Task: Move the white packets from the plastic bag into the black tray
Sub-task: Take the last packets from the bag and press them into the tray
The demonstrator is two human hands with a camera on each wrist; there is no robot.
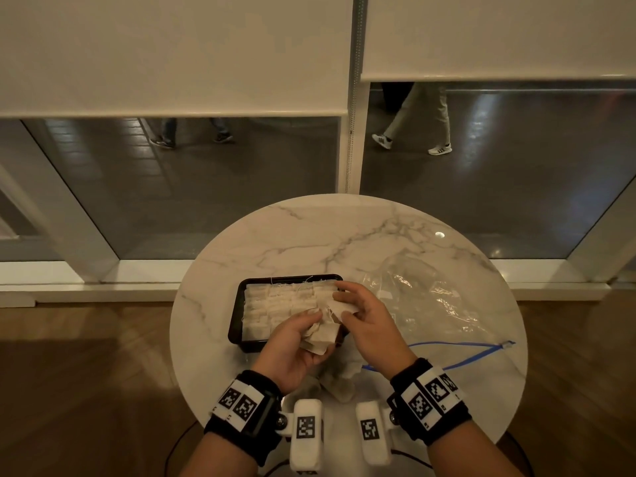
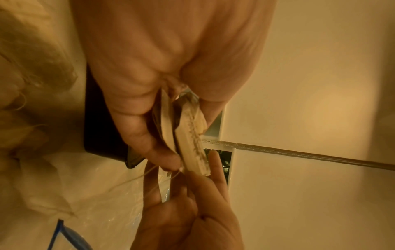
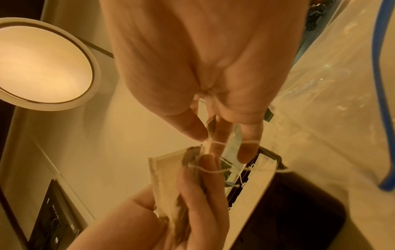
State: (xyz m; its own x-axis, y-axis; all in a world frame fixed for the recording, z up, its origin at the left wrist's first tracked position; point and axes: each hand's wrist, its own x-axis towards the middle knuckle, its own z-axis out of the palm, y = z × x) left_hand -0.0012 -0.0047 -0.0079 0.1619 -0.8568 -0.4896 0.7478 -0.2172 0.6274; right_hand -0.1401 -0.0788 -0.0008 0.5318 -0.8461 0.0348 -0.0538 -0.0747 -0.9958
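Observation:
The black tray (image 1: 236, 316) sits in the middle of the round table, packed with rows of white packets (image 1: 275, 304) with strings. Over its near right corner my left hand (image 1: 311, 327) grips a small bunch of white packets (image 1: 321, 337). My right hand (image 1: 344, 306) pinches one white packet (image 1: 347, 308) at the top of that bunch. In the left wrist view the bunch (image 2: 193, 135) stands edge-on between my thumb and fingers. In the right wrist view loose strings (image 3: 215, 143) run across my right fingertips. The clear plastic bag (image 1: 430, 304) lies flat to the right.
The bag's blue zip edge (image 1: 464, 352) runs along the table's right front. A few more white packets (image 1: 339, 378) lie on the marble table (image 1: 309, 235) below my hands. Beyond the table is a glass wall with people walking past outside.

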